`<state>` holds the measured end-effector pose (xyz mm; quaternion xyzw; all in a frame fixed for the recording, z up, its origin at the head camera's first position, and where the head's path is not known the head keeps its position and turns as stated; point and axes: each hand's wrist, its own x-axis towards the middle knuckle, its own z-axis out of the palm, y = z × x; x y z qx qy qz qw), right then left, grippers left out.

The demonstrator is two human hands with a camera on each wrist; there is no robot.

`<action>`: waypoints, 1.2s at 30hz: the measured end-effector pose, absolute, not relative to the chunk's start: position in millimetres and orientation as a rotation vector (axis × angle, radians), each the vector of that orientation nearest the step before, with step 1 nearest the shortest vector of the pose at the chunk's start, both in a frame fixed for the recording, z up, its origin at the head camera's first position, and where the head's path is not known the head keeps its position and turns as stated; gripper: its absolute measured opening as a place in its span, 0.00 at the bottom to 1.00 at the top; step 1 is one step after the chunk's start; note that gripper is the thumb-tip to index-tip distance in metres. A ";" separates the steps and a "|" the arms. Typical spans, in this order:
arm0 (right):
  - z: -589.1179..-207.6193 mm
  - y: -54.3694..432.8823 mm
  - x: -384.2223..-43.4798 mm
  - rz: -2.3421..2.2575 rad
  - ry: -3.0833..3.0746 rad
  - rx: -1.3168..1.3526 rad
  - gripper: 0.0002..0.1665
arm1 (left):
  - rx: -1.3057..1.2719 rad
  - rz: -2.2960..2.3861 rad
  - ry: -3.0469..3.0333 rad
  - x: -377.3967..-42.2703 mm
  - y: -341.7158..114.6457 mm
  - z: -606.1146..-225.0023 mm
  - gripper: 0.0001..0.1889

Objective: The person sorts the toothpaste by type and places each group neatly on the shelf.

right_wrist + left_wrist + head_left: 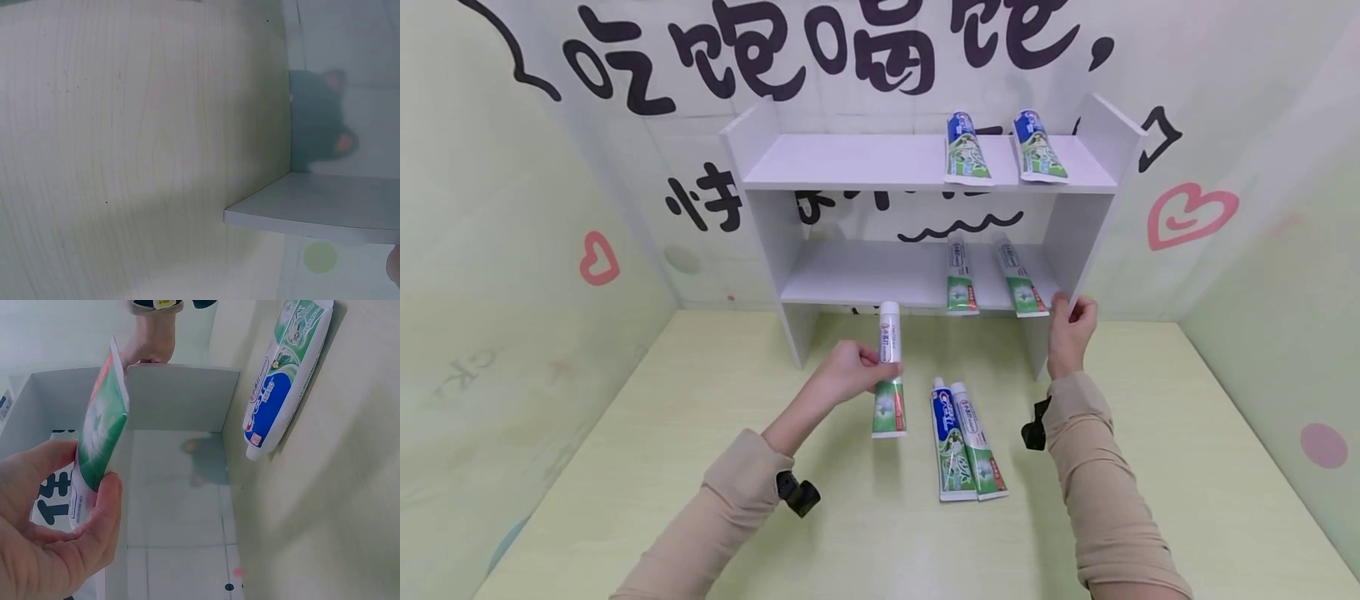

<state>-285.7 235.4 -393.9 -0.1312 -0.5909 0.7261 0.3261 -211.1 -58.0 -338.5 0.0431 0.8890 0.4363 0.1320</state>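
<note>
My left hand pinches a white and green toothpaste tube, its cap pointing up toward the shelf. The tube is held in front of the lower board, left of the middle. In the left wrist view, thumb and fingers are on either side of this tube. My right hand grips the right side panel of the white shelf, at the height of the lower board. Only a fingertip shows in the right wrist view, beside the panel.
On the table, a blue and green toothpaste tube lies against a white and green one. Two blue and green tubes sit on the top board's right half; two white and green tubes are below. Walls enclose the table.
</note>
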 end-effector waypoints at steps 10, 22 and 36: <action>-387.9 236.7 -280.9 1.948 -1.553 -0.336 0.10 | 0.134 1.259 2.616 -223.5 -60.3 -321.6 0.21; -392.9 238.6 -287.0 1.909 -1.539 -0.332 0.10 | 0.055 1.230 2.640 -252.5 -57.7 -297.6 0.22; -396.0 236.5 -284.4 1.924 -1.558 -0.348 0.09 | 0.062 1.241 2.659 -273.6 -51.9 -280.2 0.21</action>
